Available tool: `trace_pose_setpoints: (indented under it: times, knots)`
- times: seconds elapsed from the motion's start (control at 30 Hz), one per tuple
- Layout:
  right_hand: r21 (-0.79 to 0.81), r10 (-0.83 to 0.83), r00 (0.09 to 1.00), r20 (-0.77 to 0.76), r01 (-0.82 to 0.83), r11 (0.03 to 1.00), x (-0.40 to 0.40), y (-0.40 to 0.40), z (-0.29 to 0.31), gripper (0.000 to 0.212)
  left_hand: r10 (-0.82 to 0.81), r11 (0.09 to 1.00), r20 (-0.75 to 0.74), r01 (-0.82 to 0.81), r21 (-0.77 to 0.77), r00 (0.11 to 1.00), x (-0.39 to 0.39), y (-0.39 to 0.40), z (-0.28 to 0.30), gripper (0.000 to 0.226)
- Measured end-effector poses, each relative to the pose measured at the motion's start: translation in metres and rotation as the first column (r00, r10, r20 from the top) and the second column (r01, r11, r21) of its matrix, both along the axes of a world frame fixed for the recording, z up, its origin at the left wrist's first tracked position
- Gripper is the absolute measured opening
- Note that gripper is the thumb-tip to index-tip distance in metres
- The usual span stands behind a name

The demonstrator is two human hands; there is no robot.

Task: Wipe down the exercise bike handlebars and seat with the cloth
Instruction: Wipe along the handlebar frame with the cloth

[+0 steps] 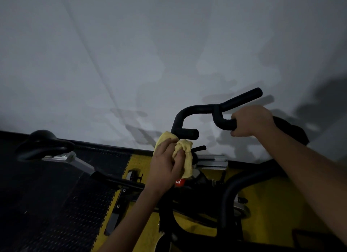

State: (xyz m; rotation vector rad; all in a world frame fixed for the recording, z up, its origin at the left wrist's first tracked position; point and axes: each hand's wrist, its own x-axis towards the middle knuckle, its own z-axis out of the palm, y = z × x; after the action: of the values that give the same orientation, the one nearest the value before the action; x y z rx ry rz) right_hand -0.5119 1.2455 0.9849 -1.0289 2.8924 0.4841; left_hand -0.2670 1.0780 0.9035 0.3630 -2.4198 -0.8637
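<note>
Cloth [183, 154] on handlebars [199, 109], both hands gripping

Dim room, light low and grey. Beyond my grip, a plain pale wall [131, 54] fills the upper view, unmarked apart from a faint diagonal line on its left part. Soft blotchy shadows [242, 139] lie across it just behind and to the right of my grip, darkest at the far right edge. Below my grip, the wall meets a dark skirting strip [105, 146]. Floor under my grip: black textured matting [47, 195] with a raised dot pattern off to the left, yellow matting [272, 204] of the same kind beneath and to the right. The two colours join along toothed, interlocking edges.
</note>
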Motion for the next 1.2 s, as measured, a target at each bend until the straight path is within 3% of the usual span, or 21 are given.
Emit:
trace_pose_setpoints:
  times: [0.17, 0.37, 0.5, 0.6, 0.87, 1.07, 1.2]
  knots:
    - [-0.04, 0.012, 0.999, 0.045, -0.01, 0.999, 0.007, 0.0, 0.0, 0.036, -0.007, 0.987, 0.035, 0.012, -0.161, 0.999, -0.023, -0.008, 0.003, 0.037]
    - [-0.265, 0.075, 0.981, 0.181, -0.024, 0.964, 0.042, -0.009, -0.013, 0.054, -0.04, 0.986, 0.027, 0.044, -0.162, 0.999, -0.005, 0.0, -0.001, 0.034]
    - [-0.373, 0.153, 0.939, 0.309, -0.029, 0.927, 0.087, -0.008, -0.019, 0.043, 0.021, 0.996, 0.081, -0.014, -0.091, 0.997, 0.018, 0.006, -0.011, 0.038]
    - [-0.357, 0.193, 0.912, 0.361, -0.056, 0.932, 0.119, -0.003, -0.022, 0.037, 0.054, 0.996, 0.091, -0.047, -0.079, 0.994, 0.029, 0.01, -0.019, 0.04]
    - [-0.417, 0.142, 0.896, 0.42, 0.051, 0.908, 0.177, 0.001, -0.033, 0.03, 0.098, 0.995, 0.108, -0.094, -0.044, 0.989, 0.032, 0.01, -0.023, 0.057]
    - [-0.485, 0.069, 0.961, 0.267, 0.072, 0.871, 0.202, 0.002, -0.046, 0.025, 0.071, 0.988, 0.137, -0.089, 0.127, 0.988, 0.051, 0.013, -0.028, 0.053]
    - [-0.42, 0.061, 0.993, 0.099, -0.013, 0.907, 0.223, 0.018, -0.066, 0.031, 0.042, 0.975, 0.152, -0.074, 0.208, 0.987, 0.062, 0.015, -0.028, 0.041]
